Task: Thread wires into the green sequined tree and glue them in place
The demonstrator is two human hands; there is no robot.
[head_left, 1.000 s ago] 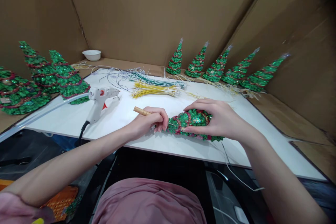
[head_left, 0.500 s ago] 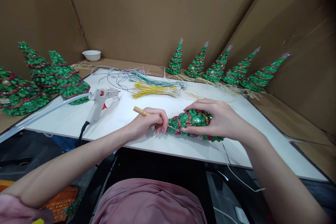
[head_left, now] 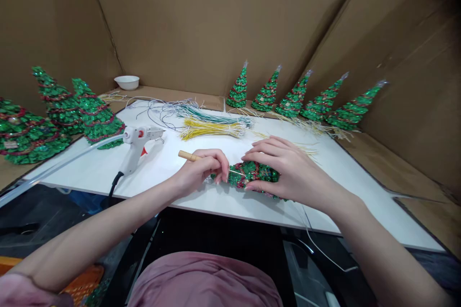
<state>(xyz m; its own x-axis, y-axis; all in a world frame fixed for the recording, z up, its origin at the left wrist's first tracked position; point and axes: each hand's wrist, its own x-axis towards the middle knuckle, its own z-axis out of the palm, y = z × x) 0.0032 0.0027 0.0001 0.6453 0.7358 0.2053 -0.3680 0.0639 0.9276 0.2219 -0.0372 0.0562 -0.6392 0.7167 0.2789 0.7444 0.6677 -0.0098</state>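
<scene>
A small green Christmas tree (head_left: 240,169) with red garlands and glitter lies on its side near the front of the white table, its narrow end toward the left. My right hand (head_left: 291,168) is curved over its wider part, thumb on the near side and fingers on the far side. In the closed fingers of my left hand (head_left: 207,168) is an awl (head_left: 187,155) with a light wooden handle. Its thin metal shaft reaches right over the tree's upper part. Whether the tip is touching or inside the tree, I cannot tell. My left fingers hide the treetop.
A white glue gun (head_left: 139,148) stands at the left with its cord. Yellow wires (head_left: 209,129) and green wires (head_left: 212,116) lie bundled behind my hands. Upright trees (head_left: 237,88) line the back; larger trees (head_left: 97,110) stand left. A white bowl (head_left: 127,82) sits behind. Cardboard walls (head_left: 201,29) surround the table.
My right hand has slid left along the tree, covering more of its middle. More of the awl's shaft shows over the tree. The camera view has tilted slightly upward.
</scene>
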